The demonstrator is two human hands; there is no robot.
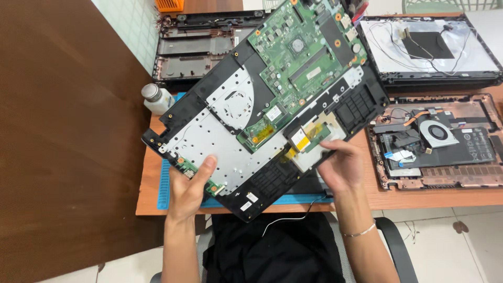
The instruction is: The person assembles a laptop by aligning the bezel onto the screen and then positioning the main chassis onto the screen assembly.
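Hands come first from where I stand: the left hand (189,184) grips the near-left corner of an opened laptop base (262,112), thumb pressed on its silver plate, fingers curled under out of sight. Its right hand (341,166) closes on the near-right edge of the same base, fingers bent over the rim beside a yellow-taped patch. That base is lifted and tilted above a blue mat (166,183) on the wooden table (419,196), its green circuit board (301,50) toward the far end. Left of the base stands a small white bottle (156,98). Right of it lies another open chassis with a fan (437,133); beyond the base, two more black shells rest
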